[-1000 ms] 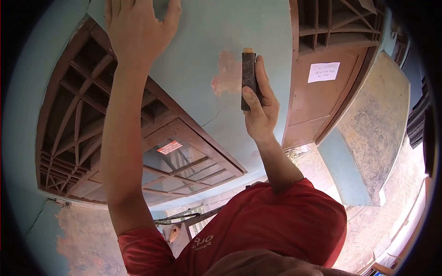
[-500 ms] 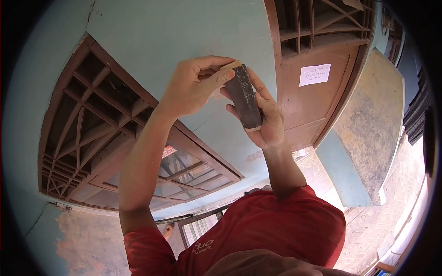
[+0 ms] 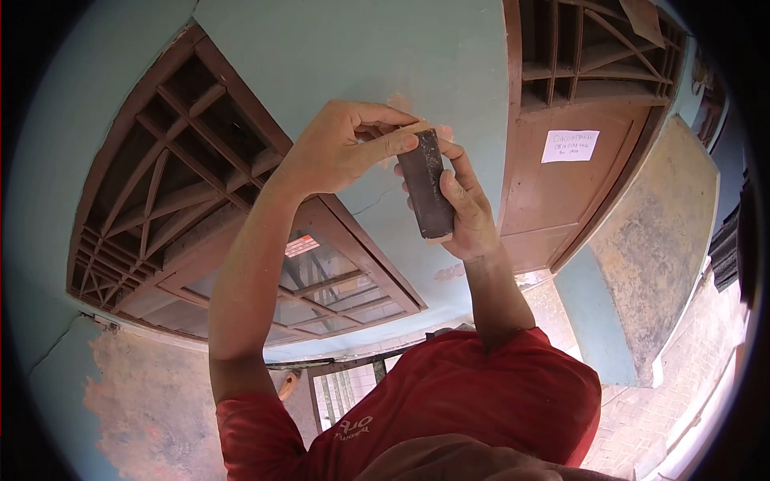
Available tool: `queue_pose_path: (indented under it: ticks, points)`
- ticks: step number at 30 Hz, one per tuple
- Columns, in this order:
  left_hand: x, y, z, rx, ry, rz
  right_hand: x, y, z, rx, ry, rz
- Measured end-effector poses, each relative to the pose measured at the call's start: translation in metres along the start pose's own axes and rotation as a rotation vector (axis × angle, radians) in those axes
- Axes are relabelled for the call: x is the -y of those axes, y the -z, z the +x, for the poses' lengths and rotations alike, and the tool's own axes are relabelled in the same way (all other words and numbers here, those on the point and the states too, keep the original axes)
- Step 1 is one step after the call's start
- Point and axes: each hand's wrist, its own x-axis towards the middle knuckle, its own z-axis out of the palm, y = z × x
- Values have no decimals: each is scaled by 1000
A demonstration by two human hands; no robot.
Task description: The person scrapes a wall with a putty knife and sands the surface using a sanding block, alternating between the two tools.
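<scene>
An oblong block (image 3: pixel 427 188) with a dark, scuffed face and light tan edges is held up against the background of the pale blue-green wall. My left hand (image 3: pixel 333 156) pinches its upper end, thumb on the dark face and the other fingers behind the top edge. Around the lower part and right side curls my right hand (image 3: pixel 473 212), its thumb along the edge and some fingertips showing on the block's left side. Pale dust marks my fingers.
A brown lattice window frame (image 3: pixel 180 172) is on the left, above glass panes (image 3: pixel 321 301). On the right a brown door (image 3: pixel 537 204) carries a white paper sign (image 3: pixel 570 146). A stained low wall (image 3: pixel 654 224) stands beyond it, beside paving (image 3: pixel 678 381).
The view has shifted, so the window and door sit differently in it. Both hands still hold the block, which now appears slightly lower and more upright.
</scene>
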Motion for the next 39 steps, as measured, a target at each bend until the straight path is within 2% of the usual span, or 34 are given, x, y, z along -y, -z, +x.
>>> queue_pose_path:
  ticks: [2, 4, 5, 7, 8, 9, 10, 11, 12, 13, 14, 15, 16, 19, 20, 22, 24, 26, 27, 28, 29, 31, 33, 35, 37, 39]
  points:
    - [1, 6, 0, 15, 58, -17, -6, -7, 4, -19, -5, 113]
    - [2, 13, 2, -99, -83, 120, -9, -12, 9, -135, 9, 155]
    - [2, 20, 2, -102, -84, 122, -13, -6, 12, -132, 9, 156]
    - [-5, 41, 2, -373, -240, 426, -24, 15, 18, -247, 271, -251]
    - [-7, 53, 3, -372, -240, 427, -25, 25, 20, -290, 369, -533]
    - [-10, 65, 4, -475, -302, 527, -31, 28, 24, -292, 370, -531]
    - [-15, 74, 6, -576, -365, 625, -37, 30, 28, -353, 551, -745]
    - [-22, 82, 9, -570, -367, 623, -44, 33, 34, -413, 731, -961]
    - [-32, 89, 11, -605, -424, 829, -52, 35, 45, -394, 888, -1038]
    - [-36, 95, 13, -640, -481, 1037, -52, 33, 60, -400, 888, -1041]
    - [-35, 103, 21, -639, -485, 1034, -48, 31, 78, -350, 1114, -1255]
    - [-31, 111, 32, -669, -589, 1186, -44, 26, 94, -287, 1337, -1469]
    - [-30, 116, 38, -697, -693, 1338, -41, 13, 110, -302, 1400, -1431]
    - [-22, 117, 48, -663, -677, 1289, -43, 6, 141, -309, 1481, -1547]
    - [-16, 117, 52, -665, -672, 1284, -50, 11, 136, -304, 1476, -1552]
    - [-4, 118, 59, -763, -832, 1332, -75, 33, 110, -416, 1415, -1547]
    - [1, 116, 63, -797, -853, 1341, -122, 73, 68, -370, 1313, -1525]
    - [2, 115, 64, -827, -877, 1350, -122, 68, 82, -369, 1366, -1443]
    - [1, 114, 64, -837, -856, 1358, -119, 63, 88, -379, 1403, -1358]
    - [1, 112, 64, -844, -836, 1363, -87, 35, 104, -413, 1418, -1494]
    - [2, 113, 66, -838, -839, 1350, -58, 8, 133, -409, 1433, -1463]
    - [7, 115, 66, -890, -963, 1388, -42, -13, 152, -406, 1439, -1440]
    - [8, 117, 68, -873, -930, 1375, -39, -16, 153, -391, 1457, -1494]
    - [4, 115, 65, -876, -896, 1364, -90, 30, 109, -409, 1381, -1510]
    - [-3, 110, 55, -795, -667, 1422, -123, 62, 80, -395, 1337, -1505]
    - [2, 114, 63, -853, -758, 1418, -131, 73, 76, -337, 1318, -1400]
